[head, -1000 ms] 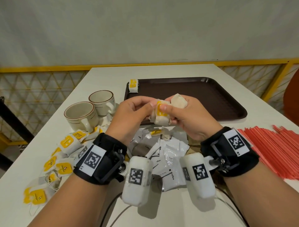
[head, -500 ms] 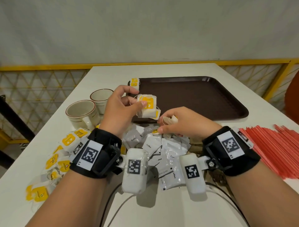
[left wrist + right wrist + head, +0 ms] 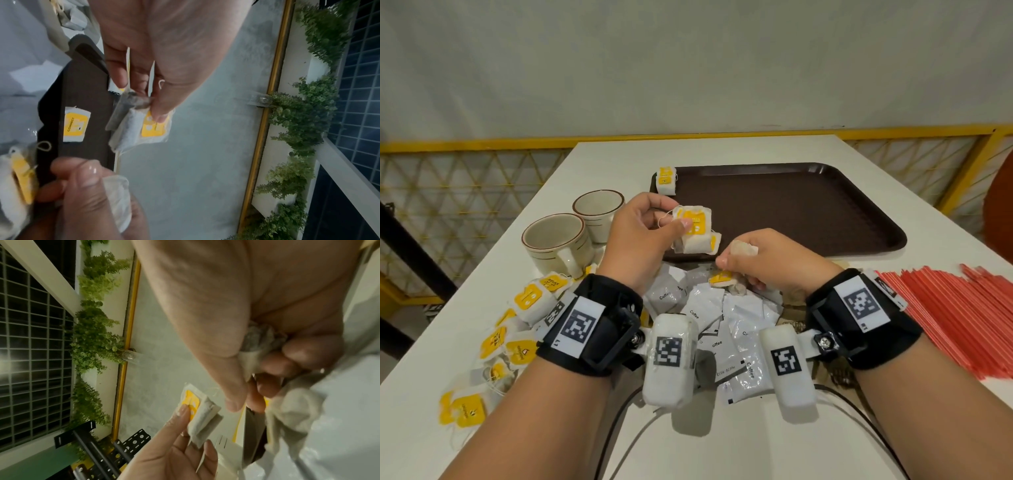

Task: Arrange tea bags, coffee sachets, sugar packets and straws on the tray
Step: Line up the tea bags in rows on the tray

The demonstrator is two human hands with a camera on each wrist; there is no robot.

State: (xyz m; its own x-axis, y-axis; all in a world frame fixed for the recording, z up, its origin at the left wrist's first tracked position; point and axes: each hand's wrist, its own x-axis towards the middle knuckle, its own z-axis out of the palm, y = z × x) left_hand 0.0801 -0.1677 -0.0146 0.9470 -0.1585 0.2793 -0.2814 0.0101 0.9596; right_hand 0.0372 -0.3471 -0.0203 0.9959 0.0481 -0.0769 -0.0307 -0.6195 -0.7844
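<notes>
On the white desk, one yellow-labelled paper tea bag lies on the dark brown plastic tray; two such bags are pinched by the left hand, one crumpled bag by the right hand; two cream ceramic cups stand left.

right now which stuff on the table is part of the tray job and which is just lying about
Part of the job:
- brown tray
- tea bag on the tray
- tea bags in the left hand
- tea bag in the right hand
- loose tea bags
- coffee sachets
- red straws

Just lying about:
- two cups
- cables
</notes>
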